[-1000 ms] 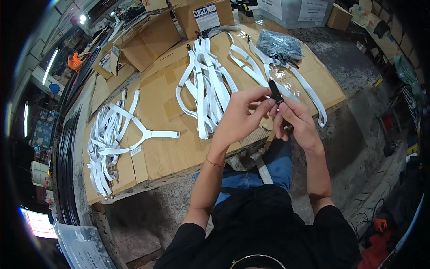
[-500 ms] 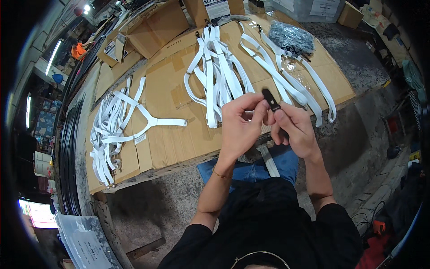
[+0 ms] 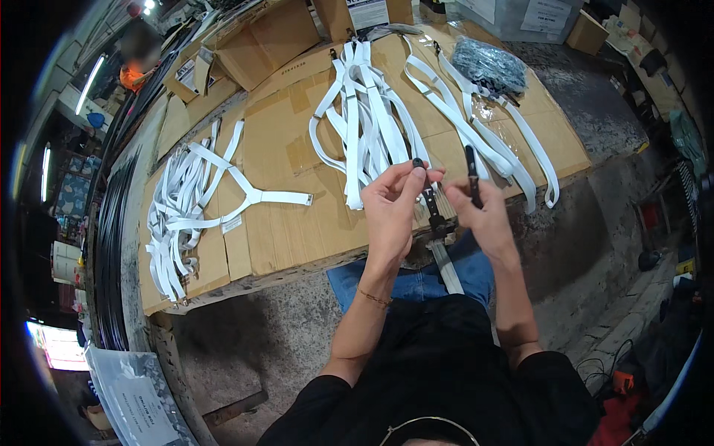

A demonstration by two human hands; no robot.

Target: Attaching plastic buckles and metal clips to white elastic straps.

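Observation:
My left hand (image 3: 390,208) pinches a small black clip (image 3: 418,163) between thumb and fingertips, in front of the white straps; most of it is hidden by the fingers. To its right, my right hand (image 3: 485,223) is closed round a slim black handle-like piece (image 3: 471,167) that stands nearly upright; its exact kind does not show. Between the hands, a dark metal fixture (image 3: 436,215) sits at the table's near edge. A pale bar (image 3: 447,269) runs from it toward my lap. Behind my hands lies a bundle of white elastic straps (image 3: 357,111) with dark clips at its far end.
Cardboard sheets (image 3: 282,238) cover the table. A tangled pile of white straps (image 3: 178,215) lies left, one Y-shaped strap (image 3: 253,196) beside it. More straps (image 3: 506,160) and a plastic bag of dark parts (image 3: 487,67) lie right. Cardboard boxes (image 3: 264,41) stand behind; another person (image 3: 134,74) is far left.
My hands have moved apart from a shared hold on the black clip. The left keeps a small black clip; the right now grips a slim black piece. The dark fixture shows between them.

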